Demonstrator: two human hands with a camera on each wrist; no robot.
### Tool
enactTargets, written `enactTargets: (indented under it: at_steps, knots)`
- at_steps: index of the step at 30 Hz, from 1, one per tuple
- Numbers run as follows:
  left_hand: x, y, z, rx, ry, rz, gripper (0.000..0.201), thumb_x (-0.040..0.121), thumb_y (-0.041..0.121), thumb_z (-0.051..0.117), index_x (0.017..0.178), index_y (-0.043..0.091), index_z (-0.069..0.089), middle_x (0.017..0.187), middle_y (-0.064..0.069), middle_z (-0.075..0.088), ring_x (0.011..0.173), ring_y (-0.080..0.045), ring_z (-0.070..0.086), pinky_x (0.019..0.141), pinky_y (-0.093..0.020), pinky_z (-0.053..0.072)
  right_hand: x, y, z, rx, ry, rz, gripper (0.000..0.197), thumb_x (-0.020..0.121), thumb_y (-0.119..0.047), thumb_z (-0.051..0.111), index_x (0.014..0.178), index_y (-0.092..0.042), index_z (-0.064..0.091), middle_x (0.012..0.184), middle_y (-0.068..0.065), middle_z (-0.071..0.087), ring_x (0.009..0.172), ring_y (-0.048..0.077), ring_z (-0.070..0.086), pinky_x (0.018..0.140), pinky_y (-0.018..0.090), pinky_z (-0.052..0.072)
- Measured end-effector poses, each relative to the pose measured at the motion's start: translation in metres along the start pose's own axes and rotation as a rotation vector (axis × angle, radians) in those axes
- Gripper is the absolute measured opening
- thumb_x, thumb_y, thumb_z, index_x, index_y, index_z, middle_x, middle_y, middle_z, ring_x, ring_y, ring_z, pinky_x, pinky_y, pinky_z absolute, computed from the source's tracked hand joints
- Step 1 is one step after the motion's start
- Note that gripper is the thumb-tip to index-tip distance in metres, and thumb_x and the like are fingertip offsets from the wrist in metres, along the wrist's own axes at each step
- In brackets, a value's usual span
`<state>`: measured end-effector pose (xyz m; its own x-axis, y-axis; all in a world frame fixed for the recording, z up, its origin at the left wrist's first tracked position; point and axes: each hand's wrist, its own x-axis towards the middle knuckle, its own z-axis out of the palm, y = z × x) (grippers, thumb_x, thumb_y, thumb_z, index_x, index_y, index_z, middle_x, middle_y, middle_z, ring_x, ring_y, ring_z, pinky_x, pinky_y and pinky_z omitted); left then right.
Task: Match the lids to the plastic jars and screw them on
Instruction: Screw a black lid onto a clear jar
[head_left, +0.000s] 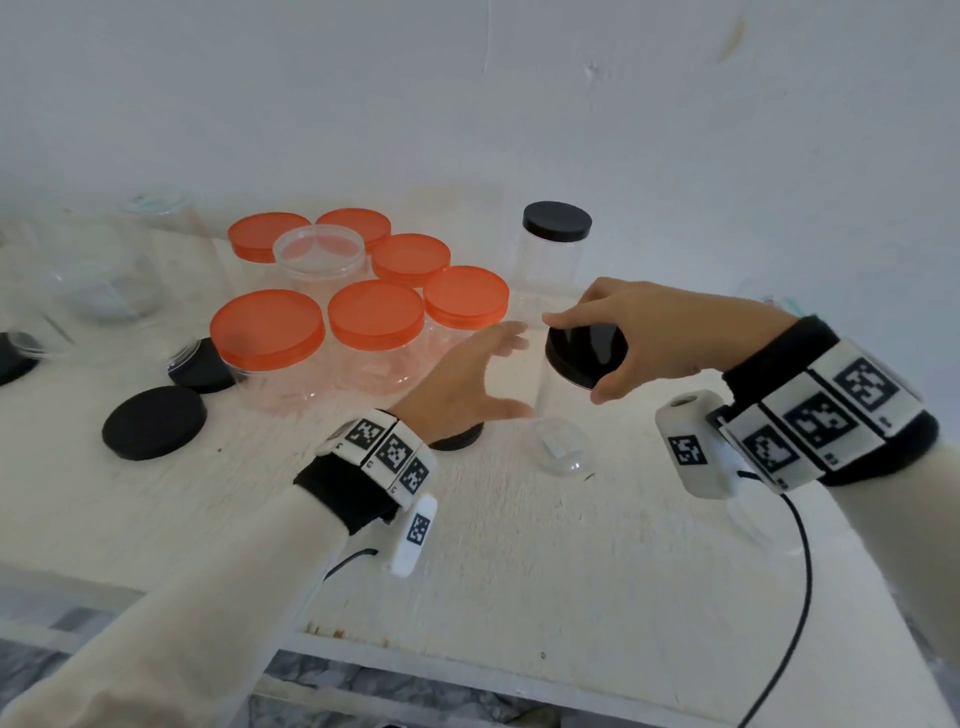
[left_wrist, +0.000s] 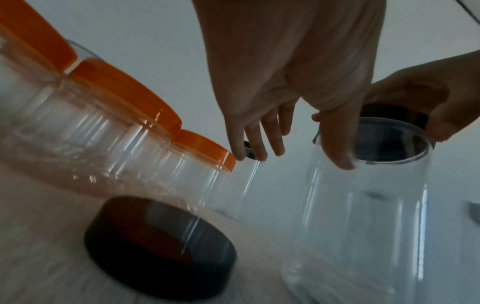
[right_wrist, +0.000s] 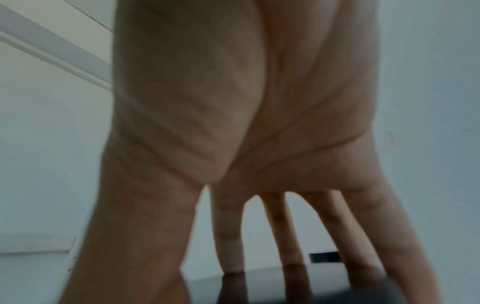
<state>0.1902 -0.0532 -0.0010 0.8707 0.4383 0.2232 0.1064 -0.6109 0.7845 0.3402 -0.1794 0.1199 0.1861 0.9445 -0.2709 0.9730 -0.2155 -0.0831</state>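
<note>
A tall clear jar (head_left: 562, 441) stands on the white table (head_left: 519, 561) in the middle. A black lid (head_left: 592, 348) sits on its mouth, slightly tilted. My right hand (head_left: 574, 358) grips that lid from above with thumb and fingers curled round its rim. In the right wrist view the fingertips (right_wrist: 296, 271) rest on the lid (right_wrist: 298, 290). My left hand (head_left: 511, 371) is open just left of the jar, fingers spread. In the left wrist view its thumb (left_wrist: 335, 148) lies across the jar (left_wrist: 363, 226) near the rim; whether it touches is unclear.
Several orange-lidded jars (head_left: 376, 312) cluster behind the left hand, with one clear-topped jar (head_left: 319, 249) among them. A tall jar capped in black (head_left: 557, 221) stands at the back. Loose black lids (head_left: 154, 422) (head_left: 200, 366) (left_wrist: 161, 248) lie on the table. Clear jars (head_left: 104, 280) stand far left.
</note>
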Motion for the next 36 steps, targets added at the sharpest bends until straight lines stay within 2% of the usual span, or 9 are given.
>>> enactTargets:
  at_steps: [3,5,8,11,16,20,26,29,36]
  knots:
    - [0.014,-0.001,-0.008,0.198,0.202,0.096,0.063,0.078,0.02,0.074,0.133,0.012,0.044,0.13,-0.002,0.051,0.121,-0.013,0.042,0.102,-0.022,0.03,0.001,0.009,0.01,-0.016,0.072,0.013,0.087,0.075,-0.024,0.075,0.145,-0.037,0.025,0.139,-0.004,0.032,0.118,0.021,0.041,0.096,0.035,0.042]
    - [0.024,-0.002,-0.011,0.314,0.317,0.137,0.052,0.08,0.017,0.072,0.127,0.008,0.051,0.128,-0.008,0.052,0.121,-0.021,0.043,0.102,-0.03,0.034,0.003,0.014,0.02,0.002,0.147,0.008,0.087,0.076,-0.022,0.074,0.146,-0.034,0.024,0.146,-0.001,0.028,0.124,0.024,0.037,0.101,0.04,0.039]
    - [0.042,-0.011,-0.01,0.475,0.373,0.156,0.044,0.075,0.012,0.073,0.115,0.002,0.059,0.119,-0.014,0.057,0.113,-0.032,0.049,0.097,-0.04,0.036,0.005,0.022,0.032,-0.008,0.261,0.022,0.085,0.079,-0.022,0.073,0.147,-0.029,0.022,0.152,0.0,0.021,0.135,0.024,0.024,0.105,0.039,0.035]
    - [0.059,-0.023,-0.011,0.567,0.368,0.105,0.044,0.076,0.014,0.071,0.116,0.003,0.058,0.121,-0.013,0.057,0.116,-0.033,0.049,0.102,-0.046,0.031,0.014,0.035,0.045,-0.026,0.366,0.038,0.086,0.079,-0.024,0.073,0.148,-0.024,0.021,0.153,0.0,0.019,0.14,0.023,0.016,0.108,0.037,0.029]
    - [0.074,-0.034,-0.014,0.582,0.329,0.013,0.05,0.085,0.021,0.063,0.131,0.009,0.049,0.141,-0.006,0.044,0.133,-0.024,0.034,0.112,-0.045,0.017,0.032,0.057,0.057,0.117,0.562,0.08,0.077,0.079,-0.025,0.073,0.144,-0.017,0.032,0.149,0.004,0.029,0.139,0.023,0.019,0.11,0.037,0.029]
    - [0.079,-0.04,-0.014,0.603,0.268,-0.076,0.05,0.092,0.026,0.054,0.138,0.013,0.041,0.149,-0.002,0.034,0.139,-0.019,0.024,0.112,-0.044,0.01,0.049,0.067,0.06,0.089,0.644,0.126,0.073,0.079,-0.029,0.072,0.142,-0.018,0.036,0.146,0.002,0.032,0.136,0.022,0.024,0.101,0.035,0.036]
    - [0.082,-0.05,-0.011,0.643,0.223,-0.107,0.044,0.095,0.031,0.048,0.137,0.018,0.044,0.15,0.002,0.034,0.141,-0.015,0.022,0.114,-0.041,0.007,0.073,0.077,0.057,0.1,0.714,0.178,0.069,0.077,-0.026,0.075,0.137,-0.014,0.043,0.142,0.008,0.039,0.135,0.027,0.029,0.105,0.04,0.034]
    - [0.082,-0.05,-0.011,0.64,0.223,-0.101,0.044,0.095,0.031,0.048,0.137,0.018,0.045,0.15,0.002,0.034,0.141,-0.015,0.022,0.114,-0.04,0.007,0.083,0.083,0.054,0.096,0.703,0.217,0.07,0.079,-0.027,0.073,0.139,-0.013,0.04,0.144,0.008,0.036,0.137,0.027,0.026,0.109,0.037,0.027]
    - [0.08,-0.049,-0.012,0.625,0.203,-0.106,0.044,0.096,0.033,0.046,0.138,0.02,0.043,0.151,0.003,0.032,0.142,-0.013,0.02,0.114,-0.038,0.006,0.099,0.093,0.049,0.089,0.71,0.273,0.071,0.081,-0.029,0.071,0.141,-0.012,0.038,0.146,0.012,0.035,0.138,0.03,0.024,0.113,0.038,0.021]
